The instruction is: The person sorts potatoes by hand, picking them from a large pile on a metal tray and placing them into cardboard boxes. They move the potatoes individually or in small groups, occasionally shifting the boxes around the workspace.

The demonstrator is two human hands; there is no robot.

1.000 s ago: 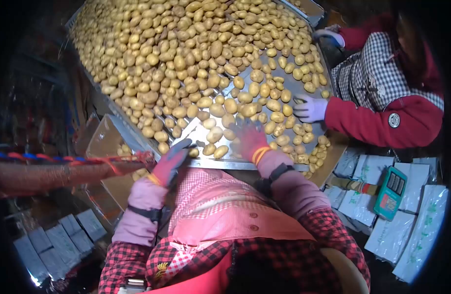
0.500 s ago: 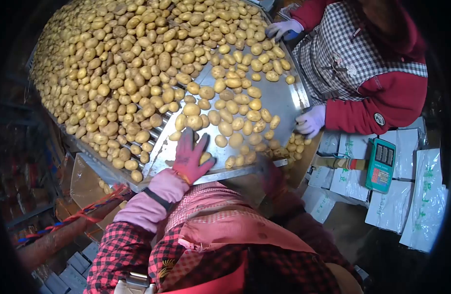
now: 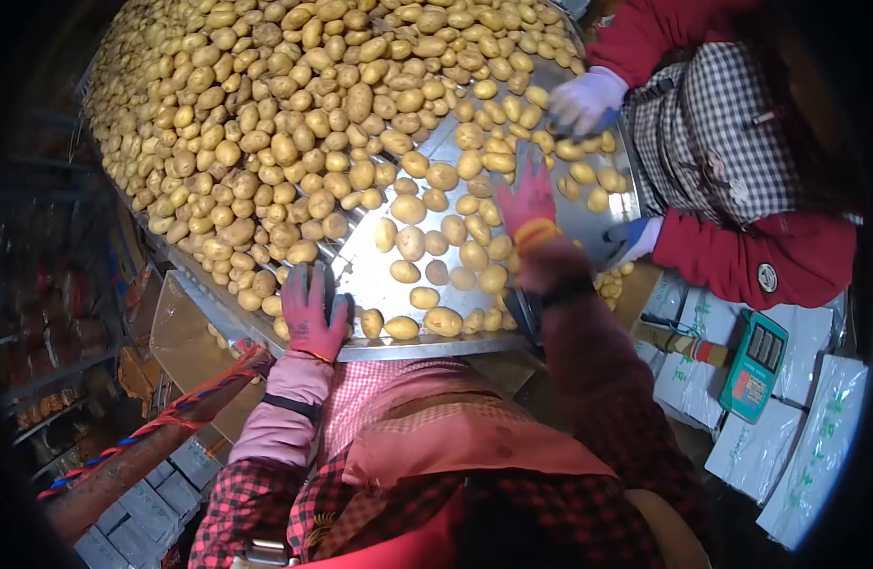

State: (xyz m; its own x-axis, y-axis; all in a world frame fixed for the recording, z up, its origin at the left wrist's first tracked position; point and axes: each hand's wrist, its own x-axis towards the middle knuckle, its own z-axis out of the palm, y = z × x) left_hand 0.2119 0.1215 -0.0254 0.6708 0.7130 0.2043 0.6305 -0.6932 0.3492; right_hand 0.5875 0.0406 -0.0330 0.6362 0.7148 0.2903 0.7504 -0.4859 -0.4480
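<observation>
My left hand (image 3: 311, 315), in a pink glove with grey fingertips, lies at the left of the metal table's (image 3: 356, 254) front edge. Its fingers are stretched out, with a few potatoes (image 3: 401, 328) just right of it. My right hand (image 3: 527, 194), gloved alike, reaches over the table among loose potatoes (image 3: 474, 256). Its fingers point away from me, extended, and nothing shows in its grip. What lies under its palm is hidden. Beyond both hands, a large heap of potatoes (image 3: 228, 152) covers the far and left part of the table.
A co-worker in a checked apron (image 3: 716, 142) stands at the right; their gloved hands (image 3: 588, 100) are close to my right hand. Below them are a green scale display (image 3: 754, 365) and wrapped white boxes (image 3: 816, 441). A rope-wrapped pole (image 3: 162, 427) slants at left.
My right hand has moved from the front edge up over the table, between the potatoes. My left hand has shifted left along the edge. The co-worker's upper hand has come nearer the potatoes.
</observation>
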